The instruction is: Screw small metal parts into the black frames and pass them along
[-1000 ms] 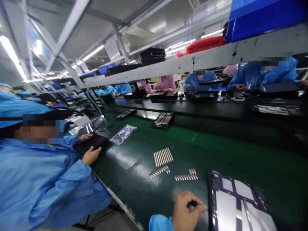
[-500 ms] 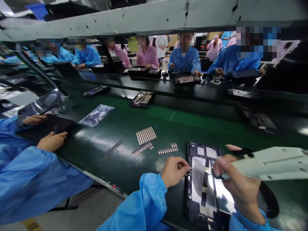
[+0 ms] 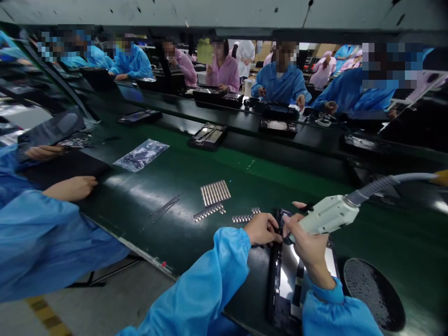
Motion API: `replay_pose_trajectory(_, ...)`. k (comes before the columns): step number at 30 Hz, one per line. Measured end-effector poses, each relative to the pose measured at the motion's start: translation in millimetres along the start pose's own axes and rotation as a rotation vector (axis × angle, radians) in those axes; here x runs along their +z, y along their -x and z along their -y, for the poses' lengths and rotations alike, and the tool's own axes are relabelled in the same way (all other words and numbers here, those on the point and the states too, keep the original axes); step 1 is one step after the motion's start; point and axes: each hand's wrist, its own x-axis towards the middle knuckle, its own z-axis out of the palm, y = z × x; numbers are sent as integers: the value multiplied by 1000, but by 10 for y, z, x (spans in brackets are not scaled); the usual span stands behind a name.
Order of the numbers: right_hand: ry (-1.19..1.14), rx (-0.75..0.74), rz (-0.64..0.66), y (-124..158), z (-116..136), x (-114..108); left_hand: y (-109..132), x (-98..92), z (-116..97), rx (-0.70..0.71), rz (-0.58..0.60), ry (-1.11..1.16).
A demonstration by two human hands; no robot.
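An opened tablet-like device (image 3: 285, 280) lies on the green bench in front of me, its inner parts showing. My right hand (image 3: 308, 242) grips a pale green power tool (image 3: 329, 214) with a grey cable, its front end over the upper left part of the device. My left hand (image 3: 264, 228) is at the device's upper left edge, fingers bent together; whether something small is between them is hidden. A round black dish (image 3: 374, 294) of small pieces stands right of the device. Strips of small metallic parts (image 3: 245, 217) lie just beyond my left hand.
A ribbed block of parts (image 3: 216, 192), thin wires (image 3: 164, 207) and a plastic bag (image 3: 142, 155) lie to the left. A co-worker's hands (image 3: 72, 188) are at the far left. Another open device (image 3: 208, 136) sits farther back, with people across the line.
My right hand and the tool have moved left and up over the device, toward its upper left edge. My left hand has shifted slightly up and right. The view has shifted a little.
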Motion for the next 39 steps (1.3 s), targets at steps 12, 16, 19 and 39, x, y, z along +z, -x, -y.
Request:
replay_pose_trajectory(12,20,28,21,1,-41,38,-133,-38,-55,-153,116,120)
replay_pose_trajectory(16,88,-24,36,18,-84,12,-140,-10,-35,-145,118,130)
replay_pose_trajectory(19,249,-96,87,52,-154,-35,-117,-92,-56,-124,131,134)
replay_pose_trajectory(39,204,-5,-244,221,293,-1037,89,-508,16,122,-480,-688)
